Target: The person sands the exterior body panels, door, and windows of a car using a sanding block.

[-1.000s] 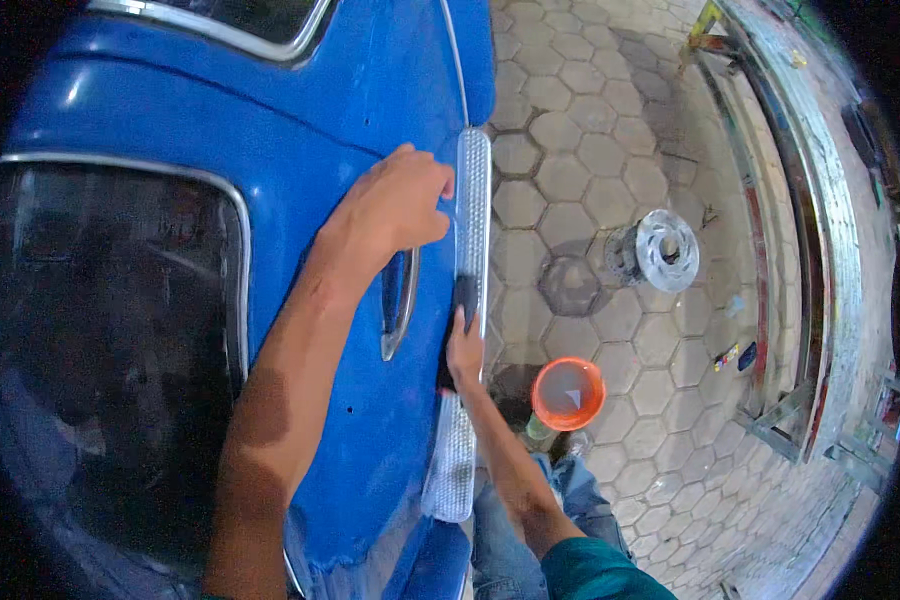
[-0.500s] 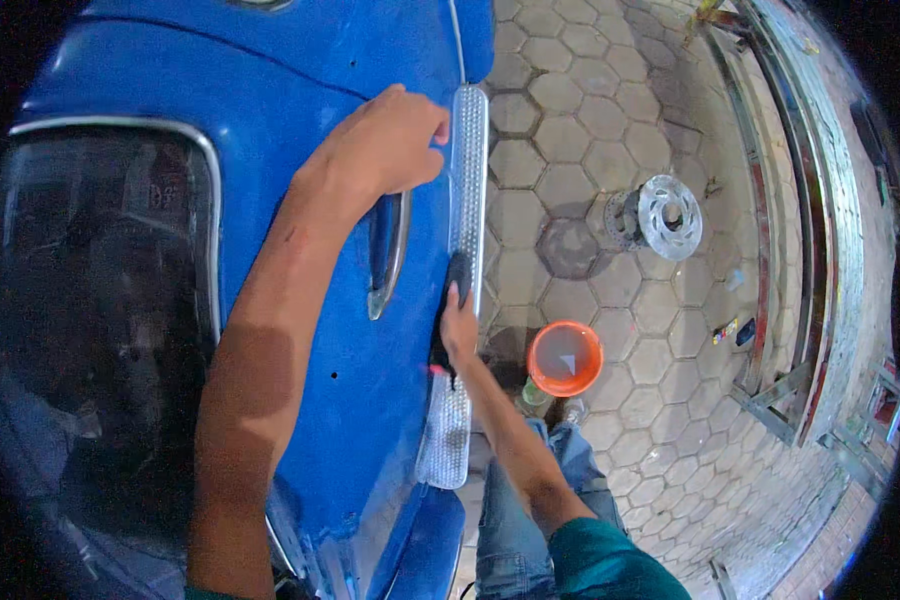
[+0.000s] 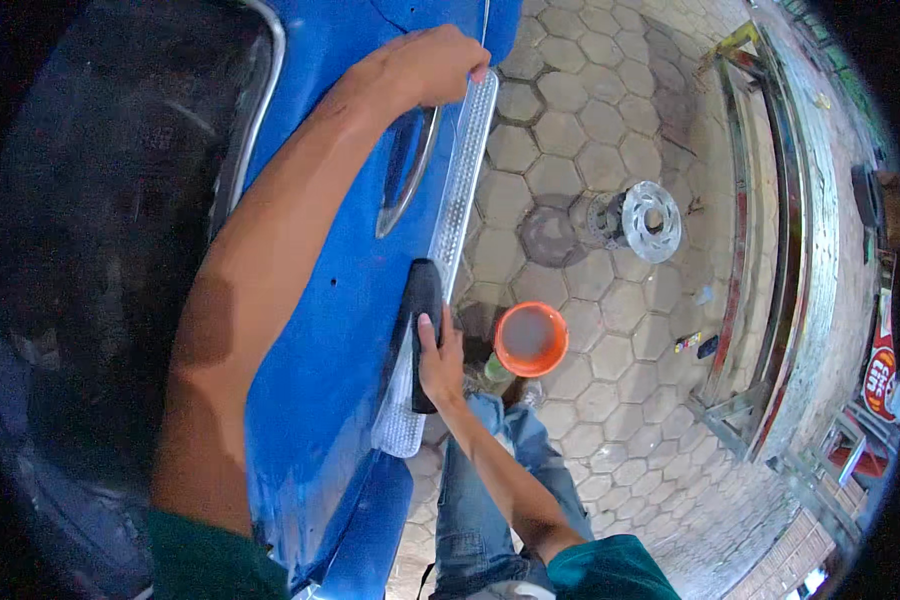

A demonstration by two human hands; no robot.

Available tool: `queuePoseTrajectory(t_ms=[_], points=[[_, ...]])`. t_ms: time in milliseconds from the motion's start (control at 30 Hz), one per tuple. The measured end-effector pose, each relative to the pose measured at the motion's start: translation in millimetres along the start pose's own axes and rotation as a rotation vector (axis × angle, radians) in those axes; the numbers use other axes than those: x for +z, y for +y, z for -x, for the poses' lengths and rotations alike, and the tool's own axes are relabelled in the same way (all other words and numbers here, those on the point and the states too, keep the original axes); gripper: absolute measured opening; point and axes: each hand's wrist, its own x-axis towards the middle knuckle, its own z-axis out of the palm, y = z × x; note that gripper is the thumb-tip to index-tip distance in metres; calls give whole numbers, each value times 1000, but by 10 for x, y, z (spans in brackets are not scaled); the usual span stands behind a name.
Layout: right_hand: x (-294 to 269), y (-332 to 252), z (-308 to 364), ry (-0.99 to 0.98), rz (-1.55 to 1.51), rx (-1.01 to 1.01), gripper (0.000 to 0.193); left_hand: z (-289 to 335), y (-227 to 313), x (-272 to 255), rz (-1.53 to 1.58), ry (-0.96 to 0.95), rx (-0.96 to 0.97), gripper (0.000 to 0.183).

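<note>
A blue vehicle panel fills the left side, with a dark window and a chrome handle. Along its right edge runs a silver strip with a dimpled surface. My left hand is closed over the upper end of the handle, its fingertips at the top of the strip; what they grip is hidden. Lower on the strip, my right hand holds a long black block flat against it, thumb on top and fingers along the right side.
Beside my legs, an orange bucket of cloudy liquid stands on the hexagonal pavers, with a small greenish container against it. Farther off is a silver slotted disc on a stand. A long weathered bench runs along the right.
My view has shifted and turned. Along the strip, my right hand has slid the black block toward the lower end. My left fingertips are now over the strip's top end.
</note>
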Motion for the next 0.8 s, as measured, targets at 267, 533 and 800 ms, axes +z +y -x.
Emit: queuePoseTrajectory(t_ms=[267,533,800], points=[[-308,-1339,387,6,-210,-415,67,1072,121,-237,-62,703,-130,20],[-99,-2460,-453,213,80,-364,81,2529,994,-8,-267,443,-485,40],[75,-2026,-290,306,371,-552,84,2456,1023,-22,-505,193,-572,57]])
